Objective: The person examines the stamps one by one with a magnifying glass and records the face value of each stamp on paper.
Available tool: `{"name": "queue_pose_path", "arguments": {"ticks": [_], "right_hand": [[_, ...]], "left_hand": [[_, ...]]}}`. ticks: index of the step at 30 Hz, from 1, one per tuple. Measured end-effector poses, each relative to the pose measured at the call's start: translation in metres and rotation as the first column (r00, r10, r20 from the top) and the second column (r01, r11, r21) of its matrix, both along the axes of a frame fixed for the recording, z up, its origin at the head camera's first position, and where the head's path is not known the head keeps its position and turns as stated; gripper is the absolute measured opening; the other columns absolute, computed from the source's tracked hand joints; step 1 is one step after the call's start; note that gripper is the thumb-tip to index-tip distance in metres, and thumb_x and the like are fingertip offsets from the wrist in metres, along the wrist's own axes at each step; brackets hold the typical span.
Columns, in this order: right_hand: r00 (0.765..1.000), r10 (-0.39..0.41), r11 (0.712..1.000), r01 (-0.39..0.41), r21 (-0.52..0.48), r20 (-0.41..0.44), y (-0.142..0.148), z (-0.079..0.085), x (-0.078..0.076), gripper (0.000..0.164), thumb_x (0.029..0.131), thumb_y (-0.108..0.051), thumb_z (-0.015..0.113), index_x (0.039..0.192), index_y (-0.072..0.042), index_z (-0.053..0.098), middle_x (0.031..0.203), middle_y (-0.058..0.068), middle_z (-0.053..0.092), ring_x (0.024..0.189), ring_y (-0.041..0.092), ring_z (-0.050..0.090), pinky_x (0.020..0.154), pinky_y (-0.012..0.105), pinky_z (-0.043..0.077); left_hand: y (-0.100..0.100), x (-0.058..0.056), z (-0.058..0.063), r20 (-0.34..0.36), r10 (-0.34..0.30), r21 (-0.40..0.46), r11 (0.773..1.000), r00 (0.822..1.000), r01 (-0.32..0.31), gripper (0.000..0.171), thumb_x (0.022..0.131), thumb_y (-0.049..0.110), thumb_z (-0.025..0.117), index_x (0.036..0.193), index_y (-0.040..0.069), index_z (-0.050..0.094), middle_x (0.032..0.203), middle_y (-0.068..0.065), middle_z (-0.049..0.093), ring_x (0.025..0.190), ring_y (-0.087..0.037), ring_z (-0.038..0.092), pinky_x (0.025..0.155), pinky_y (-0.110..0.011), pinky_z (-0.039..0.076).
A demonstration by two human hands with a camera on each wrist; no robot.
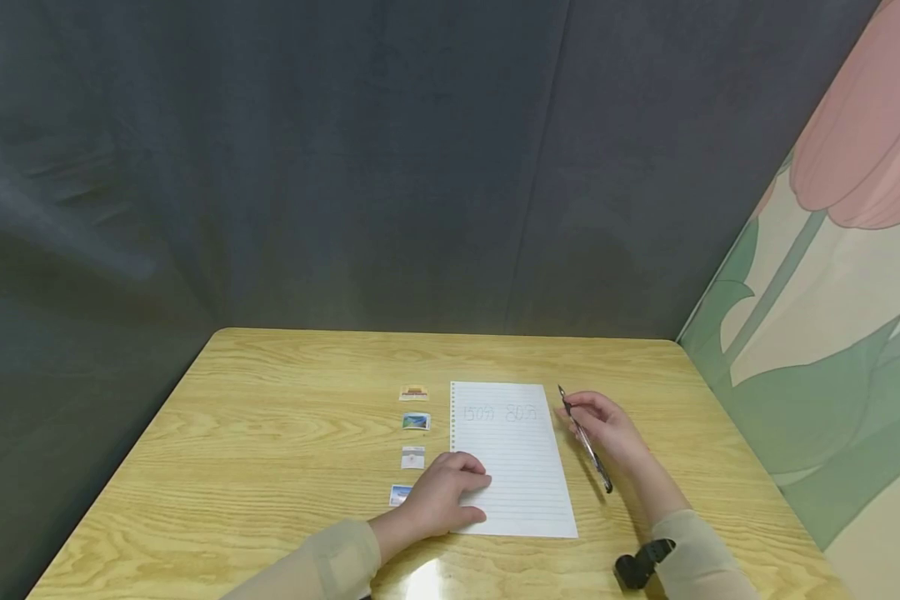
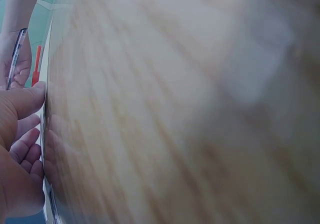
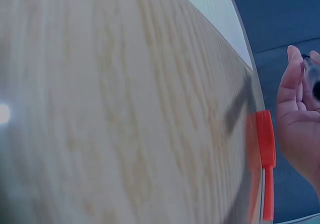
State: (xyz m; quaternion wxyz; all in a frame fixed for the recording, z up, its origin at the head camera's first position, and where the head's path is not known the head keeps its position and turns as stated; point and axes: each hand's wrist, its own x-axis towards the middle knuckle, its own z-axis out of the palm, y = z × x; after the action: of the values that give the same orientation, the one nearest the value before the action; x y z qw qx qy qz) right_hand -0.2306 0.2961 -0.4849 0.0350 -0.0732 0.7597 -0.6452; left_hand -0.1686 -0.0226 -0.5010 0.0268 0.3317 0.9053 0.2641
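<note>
Pen (image 1: 587,442) pinched in the fingers of my right hand (image 1: 607,429), I hold it just beside the right edge of the lined sheet (image 1: 521,475), over the wooden table (image 1: 292,433). My left hand (image 1: 442,495) rests on the sheet's lower left part, fingers relaxed, gripping nothing. Handwriting (image 1: 480,413) crosses the sheet near its top. Left of it, four small pictures (image 1: 416,422) lie in a column, the nearest partly hidden by my left hand.
</note>
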Motion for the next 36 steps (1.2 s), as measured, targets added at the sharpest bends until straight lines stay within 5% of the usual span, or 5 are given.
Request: {"name": "queue_pose_path", "arguments": {"ticks": [6,13,18,26,36], "right_hand": [[0.998,-0.054,0.996,0.055,0.076,-0.006,0.014,0.000,0.002,0.041,0.100,-0.013,0.060,0.132,0.008,0.049,0.110,0.021,0.067,0.087,0.018,0.065,0.071,0.024,0.053],[0.979,-0.201,0.963,0.190,0.190,0.040,0.044,-0.001,0.003,0.047,0.095,-0.030,0.068,0.130,-0.001,0.056,0.104,0.006,0.066,0.058,0.007,0.047,0.050,0.024,0.045],[0.964,-0.262,0.916,0.264,0.300,-0.050,0.069,0.000,0.005,0.045,0.096,-0.028,0.067,0.129,0.000,0.057,0.105,0.004,0.064,0.073,0.007,0.056,0.057,0.025,0.050],[0.930,-0.291,0.792,0.367,0.489,-0.225,0.094,0.000,0.008,0.034,0.095,-0.019,0.068,0.122,-0.001,0.063,0.102,0.014,0.064,0.080,0.003,0.055,0.060,0.024,0.049],[0.922,-0.280,0.743,0.385,0.548,-0.267,0.107,-0.007,0.009,0.031,0.092,-0.009,0.067,0.120,0.003,0.062,0.094,0.017,0.065,0.074,0.009,0.058,0.056,0.024,0.052]], "left_hand": [[0.000,0.000,0.000,0.007,0.002,0.005,1.000,1.000,-0.002,0.047,0.081,0.028,0.082,0.125,0.014,0.070,0.123,0.008,0.058,0.117,-0.014,0.049,0.104,-0.028,0.040],[0.001,-0.001,-0.002,0.001,0.000,0.002,1.000,1.000,0.000,0.047,0.081,0.028,0.082,0.125,0.014,0.070,0.123,0.008,0.059,0.117,-0.013,0.049,0.104,-0.027,0.040],[0.000,-0.001,-0.003,-0.005,-0.005,0.006,1.000,1.000,0.005,0.047,0.081,0.028,0.082,0.125,0.014,0.070,0.124,0.007,0.059,0.117,-0.014,0.049,0.103,-0.027,0.041],[0.000,-0.002,-0.004,-0.017,-0.003,0.000,1.000,1.000,0.003,0.048,0.081,0.029,0.082,0.124,0.014,0.070,0.123,0.007,0.059,0.117,-0.014,0.049,0.104,-0.028,0.040],[0.000,-0.002,-0.004,0.005,0.001,-0.004,1.000,1.000,-0.001,0.048,0.082,0.030,0.082,0.126,0.014,0.070,0.124,0.009,0.058,0.119,-0.013,0.048,0.104,-0.028,0.040]]}}
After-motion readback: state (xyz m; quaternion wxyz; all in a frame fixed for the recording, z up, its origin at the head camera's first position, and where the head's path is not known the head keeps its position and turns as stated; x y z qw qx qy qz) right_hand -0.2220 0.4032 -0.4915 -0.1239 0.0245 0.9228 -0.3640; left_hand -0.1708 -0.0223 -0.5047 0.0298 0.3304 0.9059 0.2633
